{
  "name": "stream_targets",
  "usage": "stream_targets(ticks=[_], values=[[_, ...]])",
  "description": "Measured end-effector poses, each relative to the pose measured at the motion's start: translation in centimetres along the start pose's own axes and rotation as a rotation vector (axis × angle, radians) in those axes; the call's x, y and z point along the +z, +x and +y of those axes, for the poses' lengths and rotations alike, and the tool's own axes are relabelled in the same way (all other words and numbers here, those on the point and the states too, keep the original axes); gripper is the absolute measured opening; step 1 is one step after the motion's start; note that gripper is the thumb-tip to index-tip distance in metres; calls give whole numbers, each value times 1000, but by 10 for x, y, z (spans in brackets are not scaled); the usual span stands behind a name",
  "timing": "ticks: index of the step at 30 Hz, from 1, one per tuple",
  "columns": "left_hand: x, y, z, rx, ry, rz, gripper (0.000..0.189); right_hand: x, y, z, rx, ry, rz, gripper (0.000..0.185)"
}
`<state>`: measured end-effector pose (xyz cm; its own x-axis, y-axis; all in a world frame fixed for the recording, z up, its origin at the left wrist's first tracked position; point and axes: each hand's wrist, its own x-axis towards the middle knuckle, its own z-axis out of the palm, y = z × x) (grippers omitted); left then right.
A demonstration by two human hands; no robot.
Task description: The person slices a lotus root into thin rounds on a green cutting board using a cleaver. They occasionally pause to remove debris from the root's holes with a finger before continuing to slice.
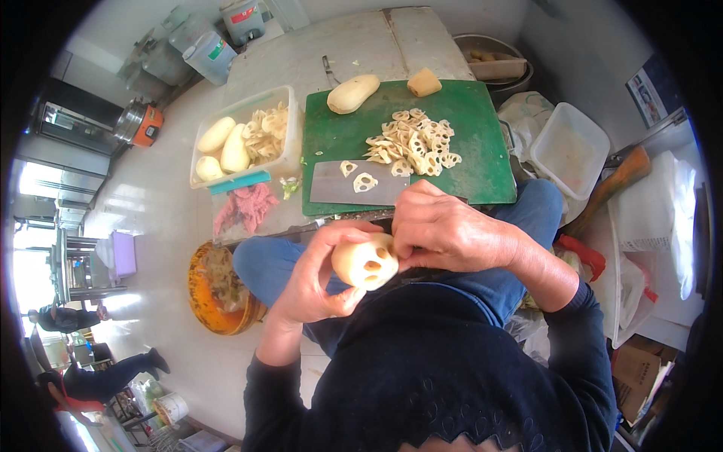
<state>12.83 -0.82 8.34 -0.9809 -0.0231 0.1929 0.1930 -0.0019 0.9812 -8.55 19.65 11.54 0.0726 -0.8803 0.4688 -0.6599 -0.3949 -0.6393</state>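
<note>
In the head view, my left hand [330,277] holds a peeled lotus root piece [361,263], its cut end with holes facing up and right. The fingers of my right hand [446,234] are bent against the right side of that piece; whether they pinch anything is hidden. Beyond the hands, a cleaver [333,189] lies flat on a green cutting board [474,130], two slices on its blade. A heap of lotus root slices [415,141] is on the board. A whole peeled root [353,94] and a short root piece [424,82] lie at its far edge.
Left of the board stands a plastic tub [296,121] with peeled roots and slices, a pink cloth [247,206] near it. An orange bucket [197,288] with scraps is on the floor. At right is a white plastic container [570,147]. Other people are far left.
</note>
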Motion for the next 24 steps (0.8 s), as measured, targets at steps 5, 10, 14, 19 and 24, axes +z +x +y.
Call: stream_targets(ticks=[5, 10, 14, 19, 24], values=[[-6, 2, 5, 98, 212, -5, 71, -1, -11, 1, 174, 47, 99, 29], [-5, 1, 5, 103, 253, 10, 72, 10, -23, 5, 263, 72, 154, 22], [-12, -1, -3, 109, 246, 29, 74, 27, -39, 20, 329, -47, 120, 19], [-21, -12, -19, 24, 243, 211, 73, 56, -62, 52, 634, -407, 185, 26], [-28, -23, -34, -45, 218, 359, 71, 80, -65, 85, 539, -795, 56, 56]])
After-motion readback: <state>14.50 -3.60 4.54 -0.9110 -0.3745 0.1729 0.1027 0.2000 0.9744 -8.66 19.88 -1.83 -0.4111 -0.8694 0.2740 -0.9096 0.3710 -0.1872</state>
